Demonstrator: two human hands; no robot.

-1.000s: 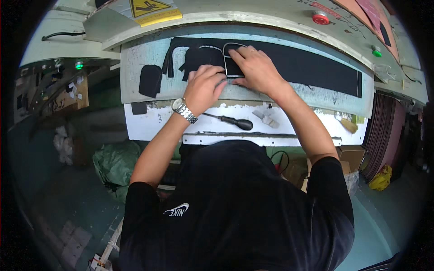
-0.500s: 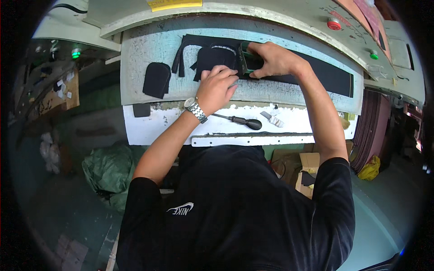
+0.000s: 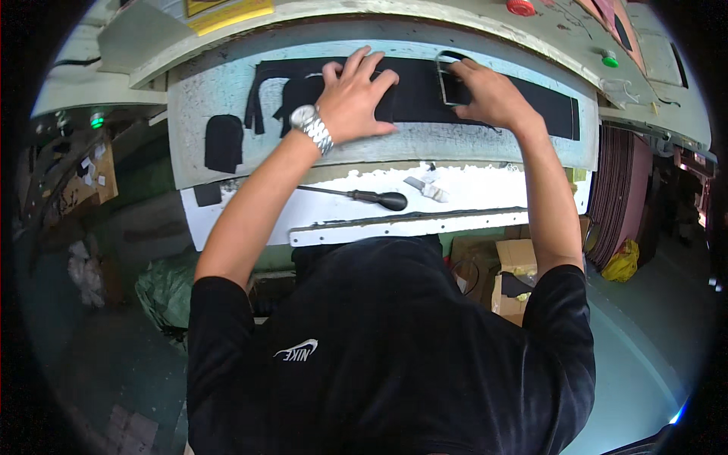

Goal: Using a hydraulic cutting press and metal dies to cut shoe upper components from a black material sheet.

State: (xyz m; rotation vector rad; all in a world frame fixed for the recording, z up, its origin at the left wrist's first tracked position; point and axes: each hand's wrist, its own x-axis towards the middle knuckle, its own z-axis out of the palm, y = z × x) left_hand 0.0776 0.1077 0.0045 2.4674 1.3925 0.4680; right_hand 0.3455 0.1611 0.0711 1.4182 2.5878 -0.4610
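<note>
A long strip of black sheet material [image 3: 523,106] lies across the pale cutting board [image 3: 303,155], its left end cut into curved, thin remnants. My left hand [image 3: 356,98] rests on its left part with fingers spread; a rounded black piece [image 3: 294,95] shows partly from under my wrist. In my right hand [image 3: 489,95] is a thin-walled metal cutting die [image 3: 444,83], gripped by its right side over the strip, fingers partly covering it. Whether the die touches the strip I cannot tell. Rounded cut black pieces [image 3: 224,142] lie stacked at the board's left.
On the white ledge [image 3: 303,212] in front lie a dark-handled screwdriver [image 3: 390,200] and a small blade wrapped in white [image 3: 428,188]. A machine beam [image 3: 364,14] with a red button [image 3: 521,7] and green button [image 3: 609,58] spans the far side. An open carton [image 3: 516,296] stands below right.
My right hand has shifted the die rightward along the strip, away from the cut pieces. My left hand has moved forward onto the strip and spread its fingers. The view has shifted slightly.
</note>
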